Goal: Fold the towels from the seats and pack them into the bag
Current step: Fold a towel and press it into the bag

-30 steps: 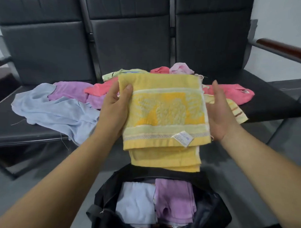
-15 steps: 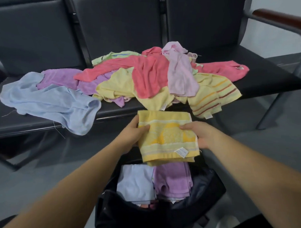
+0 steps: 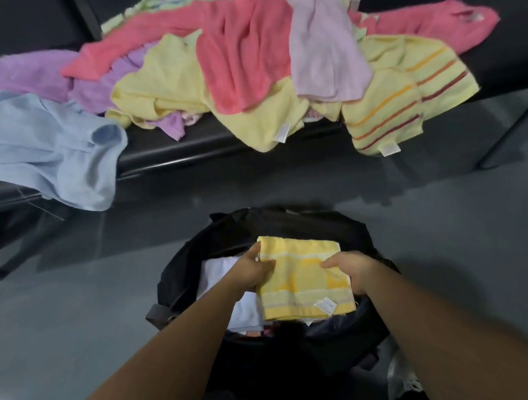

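Left hand (image 3: 248, 274) and right hand (image 3: 353, 271) pinch the folded yellow towel (image 3: 301, 286) over the bag (image 3: 179, 274) (loose towels (image 3: 246, 58) at twelve o'clock).

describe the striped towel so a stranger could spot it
Look at the towel heap on the black seats. At its right end, draped over the front edge, lies the striped towel. It alone carries orange and dark red stripes; the yellow towel beside it is plain.

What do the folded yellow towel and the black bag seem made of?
Folded yellow towel: probably cotton terry, matte, with a woven pale band and sewn label. Black bag: likely synthetic fabric, limp walls, faint sheen; blur leaves it open.
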